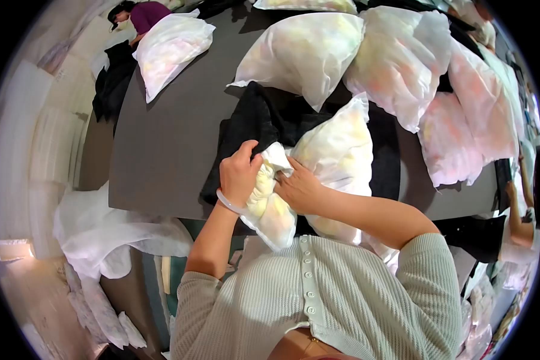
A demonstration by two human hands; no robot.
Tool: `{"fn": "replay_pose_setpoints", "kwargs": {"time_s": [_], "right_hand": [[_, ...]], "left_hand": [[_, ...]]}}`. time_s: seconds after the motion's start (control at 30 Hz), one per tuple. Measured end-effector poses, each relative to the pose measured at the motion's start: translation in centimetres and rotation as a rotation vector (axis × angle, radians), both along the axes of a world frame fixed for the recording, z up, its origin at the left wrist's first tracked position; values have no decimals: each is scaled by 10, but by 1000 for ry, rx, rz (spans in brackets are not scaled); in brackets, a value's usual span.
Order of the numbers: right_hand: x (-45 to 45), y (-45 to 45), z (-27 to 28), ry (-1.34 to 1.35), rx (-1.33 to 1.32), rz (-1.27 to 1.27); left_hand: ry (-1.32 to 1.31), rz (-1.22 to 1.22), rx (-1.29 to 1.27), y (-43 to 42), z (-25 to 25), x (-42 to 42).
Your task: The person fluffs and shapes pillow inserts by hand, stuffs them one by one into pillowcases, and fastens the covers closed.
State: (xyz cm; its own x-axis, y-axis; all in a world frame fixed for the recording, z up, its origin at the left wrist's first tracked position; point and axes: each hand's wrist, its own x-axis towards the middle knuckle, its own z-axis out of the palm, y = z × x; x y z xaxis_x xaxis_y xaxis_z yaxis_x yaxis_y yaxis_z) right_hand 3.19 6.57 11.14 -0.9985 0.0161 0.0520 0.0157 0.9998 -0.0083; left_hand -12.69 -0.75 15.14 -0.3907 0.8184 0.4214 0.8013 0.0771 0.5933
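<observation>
Against the table's near edge, a white stuffed pillow (276, 213) with yellow and pink showing through its thin cover is bunched up between my two hands. My left hand (240, 175) is closed on its upper left side, next to the black cloth (244, 120). From the right, my right hand (303, 187) grips the same pillow, with its fingertips partly hidden in the gathered white fabric. Just beyond my right hand, another white stuffed pillow (336, 147) leans on the black cloth, partly covered by my forearm.
More stuffed pillows (303, 54) lie across the back and right of the grey table (162, 150). One pillow (173, 48) rests at the far left, near a person in a purple top (150, 15). Sheer white fabric (108, 231) hangs at the left. Another person's arm (519, 210) shows at right.
</observation>
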Motion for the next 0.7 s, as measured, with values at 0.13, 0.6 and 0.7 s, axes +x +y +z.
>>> {"fn": "replay_pose_setpoints", "kwargs": {"time_s": [0.13, 0.6, 0.7], "right_hand": [[-33, 1, -8, 15, 1, -146], [-43, -9, 3, 130, -125, -197], [-65, 18, -19, 118, -68, -217]], "left_hand": [[121, -78, -80, 2, -3, 13], [179, 51, -238, 18, -13, -32], [191, -27, -357, 26, -24, -8]]}}
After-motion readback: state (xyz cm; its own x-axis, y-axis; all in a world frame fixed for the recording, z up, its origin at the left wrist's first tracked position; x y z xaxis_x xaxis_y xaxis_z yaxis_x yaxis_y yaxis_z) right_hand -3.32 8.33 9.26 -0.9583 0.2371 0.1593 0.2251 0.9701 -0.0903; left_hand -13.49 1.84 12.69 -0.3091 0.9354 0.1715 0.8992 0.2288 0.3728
